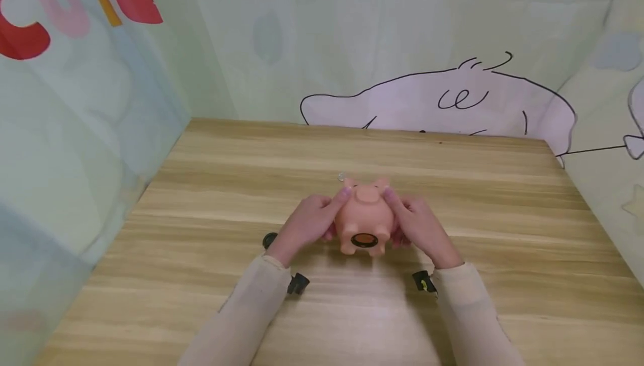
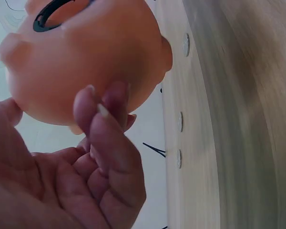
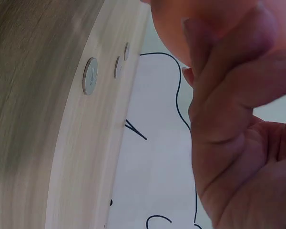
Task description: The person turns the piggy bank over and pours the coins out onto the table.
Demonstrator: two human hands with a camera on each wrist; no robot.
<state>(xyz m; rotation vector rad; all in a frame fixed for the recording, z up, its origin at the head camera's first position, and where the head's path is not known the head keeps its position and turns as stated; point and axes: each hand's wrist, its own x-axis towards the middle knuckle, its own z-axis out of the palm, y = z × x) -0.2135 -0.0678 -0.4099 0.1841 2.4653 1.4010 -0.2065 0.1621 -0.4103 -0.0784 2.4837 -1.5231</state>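
Note:
Both hands hold a pink piggy bank (image 1: 366,218) over the middle of the wooden table. It is tipped back, its snout up and its feet and round black-rimmed bottom plug (image 1: 364,240) facing the head camera. My left hand (image 1: 314,218) grips one side, thumb up beside the snout, fingers curled under. From the other side my right hand (image 1: 415,223) grips it the same way. Beyond it several coins lie on the table: the left wrist view shows a coin (image 2: 186,45) near the pig's outline, and the right wrist view a larger-looking coin (image 3: 90,76).
The wooden table (image 1: 201,187) runs back to a cloth backdrop (image 1: 241,47) with a line-drawn animal, and similar cloth hangs at both sides. Black wrist camera mounts (image 1: 298,284) stick out near both cuffs, above the tabletop.

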